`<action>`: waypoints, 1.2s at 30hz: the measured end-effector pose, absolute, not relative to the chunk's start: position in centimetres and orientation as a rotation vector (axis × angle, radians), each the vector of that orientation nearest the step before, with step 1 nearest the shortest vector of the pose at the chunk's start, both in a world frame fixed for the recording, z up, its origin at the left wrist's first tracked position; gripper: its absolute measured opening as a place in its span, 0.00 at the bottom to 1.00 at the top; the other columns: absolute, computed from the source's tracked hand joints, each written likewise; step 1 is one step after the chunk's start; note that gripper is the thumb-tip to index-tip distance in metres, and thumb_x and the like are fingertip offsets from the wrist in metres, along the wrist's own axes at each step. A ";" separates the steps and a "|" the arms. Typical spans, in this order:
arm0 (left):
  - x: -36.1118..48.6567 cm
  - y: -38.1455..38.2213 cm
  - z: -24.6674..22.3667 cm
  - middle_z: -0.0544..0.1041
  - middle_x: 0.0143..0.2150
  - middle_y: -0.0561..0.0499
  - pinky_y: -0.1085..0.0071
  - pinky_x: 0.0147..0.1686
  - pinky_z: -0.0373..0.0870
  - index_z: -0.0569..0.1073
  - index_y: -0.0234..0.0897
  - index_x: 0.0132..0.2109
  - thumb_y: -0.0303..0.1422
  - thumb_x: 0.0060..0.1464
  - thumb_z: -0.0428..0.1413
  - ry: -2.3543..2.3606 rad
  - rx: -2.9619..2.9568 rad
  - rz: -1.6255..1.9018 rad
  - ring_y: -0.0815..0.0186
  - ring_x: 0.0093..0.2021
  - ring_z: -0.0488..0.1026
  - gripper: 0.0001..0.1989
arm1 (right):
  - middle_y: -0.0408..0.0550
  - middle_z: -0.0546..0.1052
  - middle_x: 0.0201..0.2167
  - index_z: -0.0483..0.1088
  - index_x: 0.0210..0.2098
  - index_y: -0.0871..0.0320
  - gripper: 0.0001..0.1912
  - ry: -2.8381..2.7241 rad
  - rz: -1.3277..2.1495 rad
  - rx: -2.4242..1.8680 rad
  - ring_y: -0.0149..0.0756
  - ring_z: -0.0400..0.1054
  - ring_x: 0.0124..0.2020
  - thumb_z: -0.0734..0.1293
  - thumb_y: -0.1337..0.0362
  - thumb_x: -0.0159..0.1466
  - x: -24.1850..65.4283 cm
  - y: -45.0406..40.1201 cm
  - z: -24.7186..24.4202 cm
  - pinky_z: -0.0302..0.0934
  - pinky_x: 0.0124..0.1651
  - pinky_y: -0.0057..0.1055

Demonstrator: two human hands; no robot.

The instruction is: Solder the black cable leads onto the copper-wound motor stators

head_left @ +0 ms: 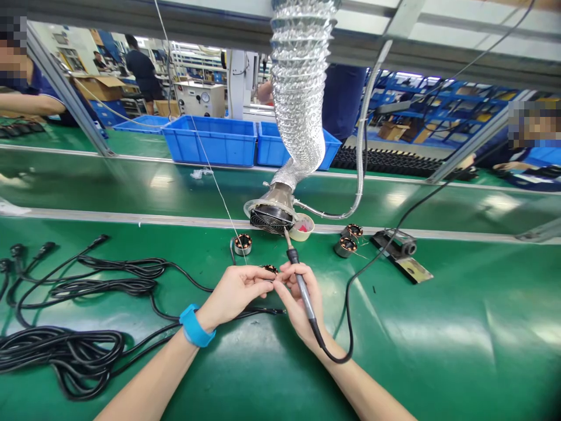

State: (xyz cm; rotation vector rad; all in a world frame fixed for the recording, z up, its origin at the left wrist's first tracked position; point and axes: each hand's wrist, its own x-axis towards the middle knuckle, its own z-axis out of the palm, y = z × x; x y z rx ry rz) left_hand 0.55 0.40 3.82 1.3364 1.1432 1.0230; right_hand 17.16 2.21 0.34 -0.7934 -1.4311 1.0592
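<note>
My right hand (304, 292) is closed around a soldering iron (302, 289), its tip pointing up and away from me. My left hand (243, 292), with a blue wristband (197, 325) on its wrist, is closed in a pinch, fingertips meeting those of the right. What the pinch holds is hidden. Just beyond the fingertips a copper-wound motor stator (270, 269) is partly covered by the hands. A thin pale wire (221, 199) hangs from above and runs down behind my left hand. Another stator (242, 244) stands behind my left hand.
Coiled black cables (65, 351) lie at the left. Over the work hangs a foil duct (302, 76) with a fan (269, 218), near a tape roll (302, 227). Two stators (346, 246) and an iron stand (401, 251) sit right. Blue bins (210, 140) and other people are beyond.
</note>
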 end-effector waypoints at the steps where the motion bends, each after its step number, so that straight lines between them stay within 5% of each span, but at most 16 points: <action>1: 0.5 0.4 3.8 0.79 0.30 0.48 0.71 0.34 0.69 0.81 0.32 0.44 0.36 0.55 0.60 1.155 1.335 1.028 0.66 0.30 0.73 0.13 | 0.45 0.70 0.41 0.65 0.41 0.53 0.11 -1.427 1.045 -0.809 0.31 0.71 0.36 0.71 0.64 0.62 17.1 2.2 0.2 0.69 0.41 0.31; 7: 0.2 0.7 3.3 0.78 0.29 0.49 0.72 0.33 0.69 0.79 0.32 0.36 0.38 0.55 0.60 1.169 1.348 1.063 0.66 0.30 0.72 0.12 | 0.46 0.73 0.41 0.65 0.42 0.52 0.11 -1.417 0.999 -0.844 0.35 0.73 0.42 0.71 0.64 0.62 17.1 2.3 -0.3 0.67 0.51 0.38; 16: 0.5 0.7 3.5 0.75 0.27 0.50 0.72 0.31 0.66 0.76 0.31 0.33 0.41 0.54 0.61 1.172 1.291 1.112 0.69 0.28 0.68 0.14 | 0.44 0.71 0.40 0.65 0.41 0.53 0.11 -1.445 0.961 -0.862 0.31 0.72 0.36 0.71 0.64 0.62 16.9 2.1 0.1 0.67 0.43 0.31; 36: 0.7 0.8 3.1 0.74 0.27 0.51 0.74 0.30 0.63 0.77 0.31 0.32 0.36 0.54 0.61 1.126 1.220 1.081 0.70 0.28 0.66 0.11 | 0.46 0.69 0.41 0.64 0.41 0.52 0.10 -1.479 0.883 -0.875 0.34 0.71 0.39 0.70 0.66 0.62 16.7 2.1 -0.1 0.68 0.46 0.36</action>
